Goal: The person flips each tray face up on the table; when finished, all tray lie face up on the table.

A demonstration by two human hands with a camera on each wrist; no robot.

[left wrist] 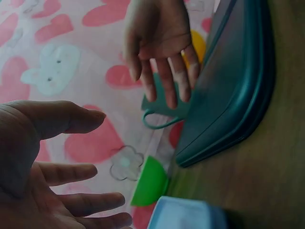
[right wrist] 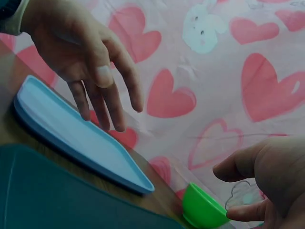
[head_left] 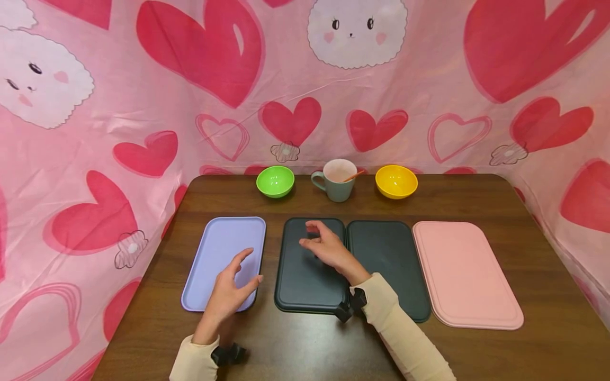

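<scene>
My left hand (head_left: 226, 292) hovers over the near right part of a lavender tray (head_left: 224, 238), fingers loosely spread and holding nothing. Above a dark tray (head_left: 305, 286) in the middle, my right hand (head_left: 328, 247) hangs with fingers slightly bent and thumb apart, also bare of any object. In the left wrist view the left hand's fingers (left wrist: 90, 202) are extended, and the right hand (left wrist: 164, 47) shows beyond them. The right wrist view has the left hand (right wrist: 81, 52) above the lavender tray (right wrist: 86, 136), with a gap under its fingertips.
A second dark tray (head_left: 388, 270) and a pink tray (head_left: 467, 275) lie to the right. Along the back edge stand a green bowl (head_left: 275, 182), a grey-green mug (head_left: 338, 189) with an orange stick (head_left: 355, 175), and a yellow bowl (head_left: 396, 182). A heart-patterned cloth (head_left: 286, 69) hangs behind the wooden table (head_left: 295, 344).
</scene>
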